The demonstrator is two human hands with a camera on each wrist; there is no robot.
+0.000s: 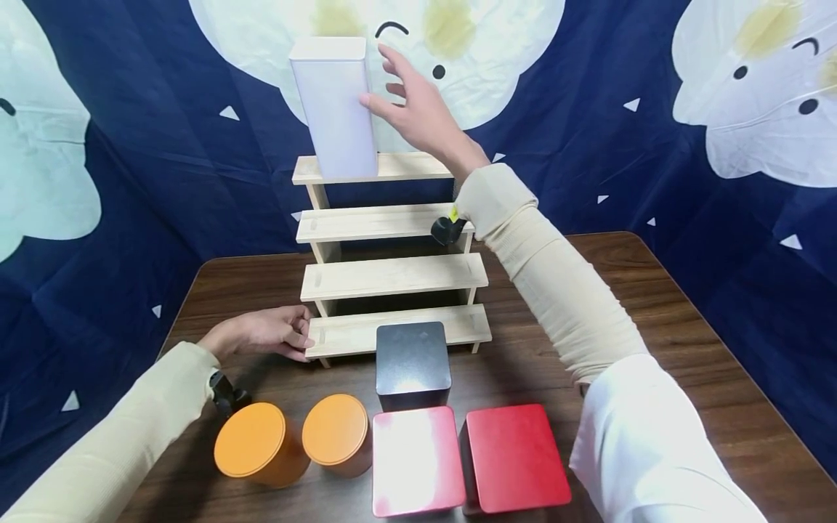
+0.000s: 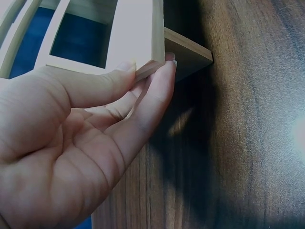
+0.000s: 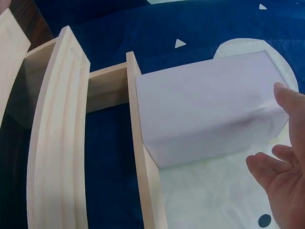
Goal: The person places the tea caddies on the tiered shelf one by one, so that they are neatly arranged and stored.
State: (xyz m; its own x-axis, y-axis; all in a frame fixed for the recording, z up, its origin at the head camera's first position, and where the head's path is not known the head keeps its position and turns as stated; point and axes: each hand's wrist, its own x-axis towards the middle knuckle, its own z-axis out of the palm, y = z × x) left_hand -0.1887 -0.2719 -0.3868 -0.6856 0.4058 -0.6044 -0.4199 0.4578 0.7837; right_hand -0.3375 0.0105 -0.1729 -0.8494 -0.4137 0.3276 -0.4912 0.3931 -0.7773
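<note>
A pale wooden four-step rack [image 1: 394,276] stands on the table. At its lowest step, my left hand [image 1: 271,333] pinches the left end of the board [image 2: 136,33] between thumb and fingers. On the top step, toward the left, a tall white box [image 1: 336,116] stands upright. My right hand [image 1: 418,109] is at the box's right side, fingers spread and apart from it. The thumb [image 3: 288,98] overlaps the box near its top; whether it presses there I cannot tell.
In front of the rack stand a black square tin [image 1: 413,363], two red square tins, one left [image 1: 418,461] and one right [image 1: 516,457], and two orange round tins, one left [image 1: 251,440] and one right [image 1: 336,430]. A blue cloud-patterned cloth [image 1: 608,87] hangs behind the brown table [image 1: 654,327].
</note>
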